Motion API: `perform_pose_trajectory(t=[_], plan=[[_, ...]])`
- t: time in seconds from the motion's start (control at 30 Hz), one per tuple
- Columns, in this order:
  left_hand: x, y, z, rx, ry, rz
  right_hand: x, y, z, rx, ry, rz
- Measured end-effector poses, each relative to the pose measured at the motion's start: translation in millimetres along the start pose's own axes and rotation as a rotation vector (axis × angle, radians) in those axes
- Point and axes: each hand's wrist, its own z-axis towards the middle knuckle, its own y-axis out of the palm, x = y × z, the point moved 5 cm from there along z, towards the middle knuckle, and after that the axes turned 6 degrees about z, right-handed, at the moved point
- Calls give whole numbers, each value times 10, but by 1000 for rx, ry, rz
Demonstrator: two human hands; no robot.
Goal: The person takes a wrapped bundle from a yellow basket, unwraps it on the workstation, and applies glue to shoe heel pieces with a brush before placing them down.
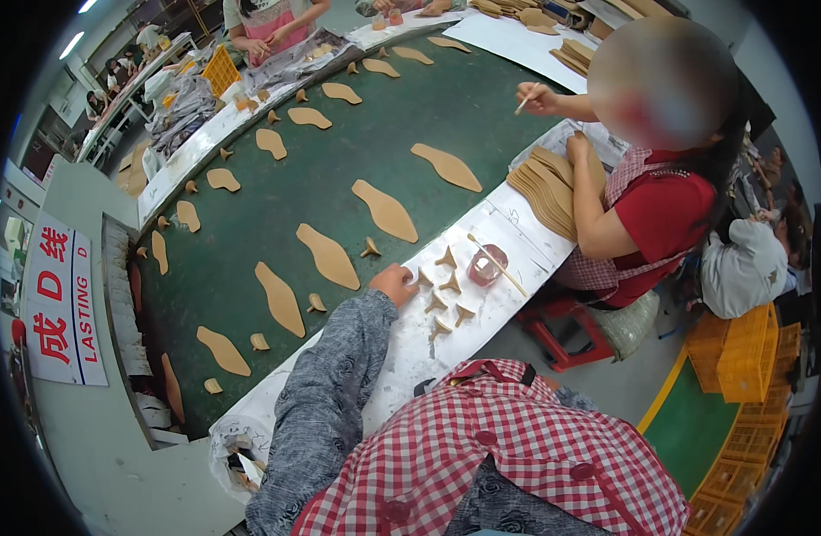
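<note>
My left hand [394, 284] rests at the edge of the white ledge beside the green belt. Its fingers are curled, and the fingertips meet a small tan shoe heel [424, 279]. Several more flared heels [450, 283] stand on the ledge just right of it. A jar [487, 266] of reddish liquid has a long wooden-handled brush [498, 265] lying across its top. On the belt lie tan insoles [328, 256], and one heel [370, 247] stands just beyond my hand. Only a sliver of my right hand [550, 383] shows past the checked apron; its fingers are hidden.
A co-worker in red [665, 219] sits to the right, holding a brush, with stacked insoles [549, 192] in front. Insoles and heels line the belt's [330, 170] far side. Yellow crates [736, 357] stand on the floor at right. An open white bag [236, 447] is at lower left.
</note>
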Motion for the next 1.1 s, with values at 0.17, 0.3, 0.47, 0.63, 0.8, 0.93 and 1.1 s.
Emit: perform_pose_trajectory(t=[0.17, 0.3, 0.47, 0.63, 0.8, 0.93, 1.1], plan=[[-446, -93, -436, 38, -119, 253, -1545, 24, -424, -401, -189, 12], [-473, -188, -107, 50, -104, 208, -1877, -271, -659, -548, -200, 5], [-517, -493, 615, 150, -147, 206, -1731, -239, -884, -534, -99, 21], [-493, -253, 1417, 143, -117, 293, -954, 141, -1065, -490, 73, 57], [-776, -123, 1626, 7, -276, 355, -957, -124, -1298, -454, 201, 37], [-929, -112, 1638, 6, -315, 365, -1089, -441, -1243, -427, 180, 4], [-767, -548, 1453, 16, -320, 441, -1416, -657, -1097, -447, 112, -26]])
